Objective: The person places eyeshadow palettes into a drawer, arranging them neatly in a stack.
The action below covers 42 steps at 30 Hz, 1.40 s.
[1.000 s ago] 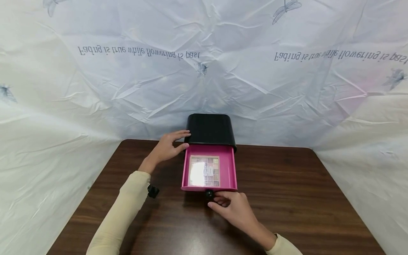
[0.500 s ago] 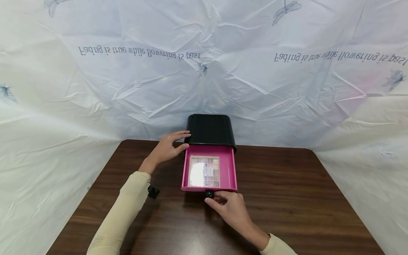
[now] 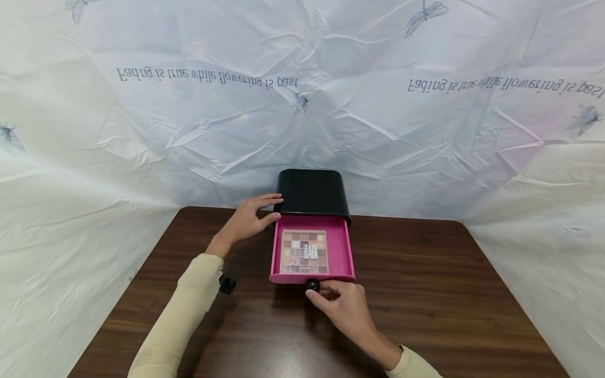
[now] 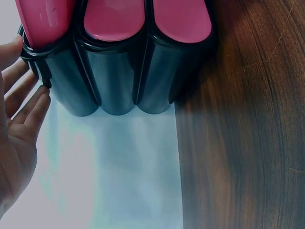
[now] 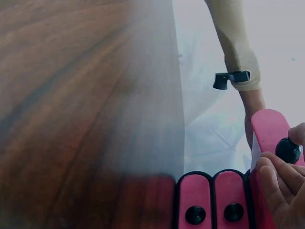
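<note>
A black three-tier drawer unit (image 3: 312, 191) stands at the back of the table, its top pink drawer (image 3: 339, 252) pulled out. Inside lies a square makeup palette (image 3: 304, 252) with a clear, lettered lid. My right hand (image 3: 347, 310) pinches the drawer's round black knob (image 3: 313, 284); in the right wrist view, thumb and fingers lie on either side of this knob (image 5: 288, 150). My left hand (image 3: 248, 216) rests on the unit's left side with fingers extended. The left wrist view shows this hand (image 4: 21, 119) against the unit's outer wall.
Two lower pink drawers (image 5: 194, 198) are closed, each with a black knob. The brown wooden table (image 3: 425, 294) extends on both sides of the unit. A white printed sheet (image 3: 378, 131) hangs behind the table. A black wrist device (image 3: 227, 284) sits on the left sleeve.
My right thumb has closed in on the knob. The drawer front has shifted slightly to the right, and the glare on the palette has faded. My left hand stays in place.
</note>
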Each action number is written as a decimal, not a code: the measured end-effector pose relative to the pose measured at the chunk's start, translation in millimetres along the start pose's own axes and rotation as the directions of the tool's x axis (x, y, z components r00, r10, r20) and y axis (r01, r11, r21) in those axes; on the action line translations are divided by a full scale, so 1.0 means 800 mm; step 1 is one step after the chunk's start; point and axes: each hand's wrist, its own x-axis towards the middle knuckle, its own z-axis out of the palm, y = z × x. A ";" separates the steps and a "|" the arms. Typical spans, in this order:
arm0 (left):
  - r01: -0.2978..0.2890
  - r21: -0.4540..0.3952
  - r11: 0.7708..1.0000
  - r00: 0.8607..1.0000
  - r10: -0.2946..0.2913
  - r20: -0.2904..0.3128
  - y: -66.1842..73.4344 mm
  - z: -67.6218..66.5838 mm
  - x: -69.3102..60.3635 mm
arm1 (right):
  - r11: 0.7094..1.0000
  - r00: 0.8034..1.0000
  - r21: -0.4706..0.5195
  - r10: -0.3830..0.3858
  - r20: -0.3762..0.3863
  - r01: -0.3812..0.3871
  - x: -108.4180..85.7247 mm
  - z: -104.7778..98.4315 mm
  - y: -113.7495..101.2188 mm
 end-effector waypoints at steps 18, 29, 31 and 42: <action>-0.021 -0.012 1.000 1.000 0.021 -0.007 -0.001 0.000 0.002 | 0.999 0.999 -0.049 -0.016 -0.034 0.014 0.042 -0.007 -0.009; -0.017 -0.034 0.999 1.000 0.017 -0.001 -0.001 -0.002 0.001 | 0.999 0.999 -0.048 -0.005 -0.037 0.003 0.078 0.000 -0.002; -0.018 -0.043 0.999 1.000 0.019 0.006 -0.001 -0.002 0.001 | 0.998 0.999 -0.062 -0.004 -0.051 0.001 0.085 0.002 0.001; -0.010 -0.040 0.999 1.000 0.011 0.019 -0.002 -0.002 0.001 | 0.997 0.998 -0.069 0.031 -0.061 -0.035 0.120 0.009 0.011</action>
